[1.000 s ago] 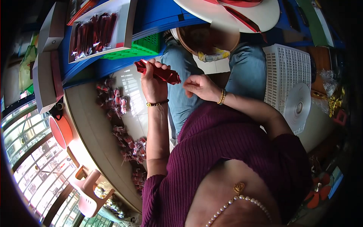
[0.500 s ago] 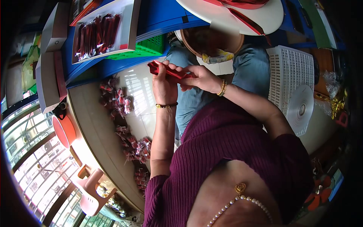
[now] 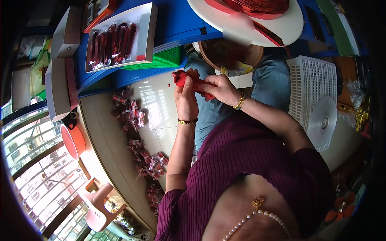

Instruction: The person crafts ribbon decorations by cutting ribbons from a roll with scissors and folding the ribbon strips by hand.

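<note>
My left hand [image 3: 186, 96] holds a folded red piece of thin material with a scalloped edge [image 3: 196, 81], the thumb pressed on top of it. Closed on the other end of the same piece is my right hand [image 3: 223, 89], its fingertips pinching it. The piece is held in the air above my knees and the tiled floor. A small red scrap [image 3: 169, 85] shows just left of it; whether it is falling or lying on the floor is unclear.
A blue table [image 3: 177, 24] bears a white box [image 3: 150, 36] of wrapped dark-red strips and a white disc [image 3: 295, 24] with coiled red ribbon. Below are a brown bowl [image 3: 205, 56] and a green crate [image 3: 171, 56]. A white basket [image 3: 299, 76] stands right; red-and-white bundles [image 3: 134, 112] lie left.
Both hands have shifted slightly right and down in view with the red piece, which now looks more spread, its scalloped edge showing. The right fingers have closed more into a pinch. The whole view has shifted a little.
</note>
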`<state>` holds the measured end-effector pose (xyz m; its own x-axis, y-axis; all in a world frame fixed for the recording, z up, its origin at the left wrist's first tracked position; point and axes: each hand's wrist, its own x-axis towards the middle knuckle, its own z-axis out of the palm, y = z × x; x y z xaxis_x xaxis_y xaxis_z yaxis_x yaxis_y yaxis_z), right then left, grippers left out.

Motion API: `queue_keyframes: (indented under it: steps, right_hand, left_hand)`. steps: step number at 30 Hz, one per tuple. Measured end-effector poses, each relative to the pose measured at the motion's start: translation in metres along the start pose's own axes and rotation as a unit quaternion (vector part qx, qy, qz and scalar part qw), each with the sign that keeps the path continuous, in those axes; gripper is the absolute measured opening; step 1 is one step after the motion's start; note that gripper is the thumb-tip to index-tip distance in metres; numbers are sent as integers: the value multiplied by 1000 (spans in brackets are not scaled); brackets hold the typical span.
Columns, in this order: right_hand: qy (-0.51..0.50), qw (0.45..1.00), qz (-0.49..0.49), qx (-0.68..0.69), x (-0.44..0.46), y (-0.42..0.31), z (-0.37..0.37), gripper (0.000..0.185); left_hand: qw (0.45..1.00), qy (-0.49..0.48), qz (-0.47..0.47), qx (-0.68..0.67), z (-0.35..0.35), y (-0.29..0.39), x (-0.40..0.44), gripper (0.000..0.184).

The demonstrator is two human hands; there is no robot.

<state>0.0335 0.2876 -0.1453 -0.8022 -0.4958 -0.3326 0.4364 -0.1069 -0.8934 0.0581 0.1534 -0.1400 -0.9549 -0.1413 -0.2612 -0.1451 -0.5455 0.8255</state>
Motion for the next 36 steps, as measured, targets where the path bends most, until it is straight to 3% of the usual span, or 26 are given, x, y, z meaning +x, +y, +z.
queue_keyframes:
  steps: [6, 8, 14, 16, 17, 18, 20, 23, 28, 30, 32, 33, 36]
  right_hand:
    - [-3, 1000, -8, 3, -5, 2, -9, 21]
    - [-7, 1000, -10, 5, -4, 6, -8, 21]
    - [14, 998, 3, 58, -9, 14, -2, 17]
    - [70, 959, -137, -237, -10, 19, -3, 15]
    - [118, 926, -247, -261, -10, 21, 1, 24]
    - [118, 926, -246, -261, -12, 19, 0, 24]
    - [114, 833, -328, -430, -12, 9, -2, 38]
    - [112, 779, -371, -493, -6, 7, 9, 39]
    - [97, 782, -324, -524, 7, 8, 8, 32]
    - [71, 808, -356, -464, 9, 4, 6, 23]
    - [39, 863, -328, -383, 6, -5, -5, 13]
    - [32, 883, -314, -347, 5, -8, -12, 11]
    - [29, 908, -246, -338, -4, -26, -28, 20]
  left_hand:
    - [997, -69, 16, -19, -8, 10, 1, 36]
    - [989, -110, 0, -97, -6, 11, 3, 35]
    - [990, -30, -33, -135, 1, 7, 4, 23]
    - [991, 0, -35, -128, 0, 4, 6, 21]
    - [992, 27, -33, -119, 0, 3, 8, 19]
    - [992, 53, -29, -110, 3, 5, 8, 19]
    - [991, 70, -25, -110, 2, 4, 12, 19]
    - [990, 102, -19, -99, 5, 2, 15, 19]
    - [988, 134, 13, -73, 14, 4, 19, 20]
    - [990, 128, 46, -33, 15, 8, 17, 21]
    - [988, 103, 36, 108, 18, 15, 7, 23]
    - [990, 84, 27, 113, 17, 16, 2, 25]
    - [982, 50, 13, 181, 15, 5, -18, 25]
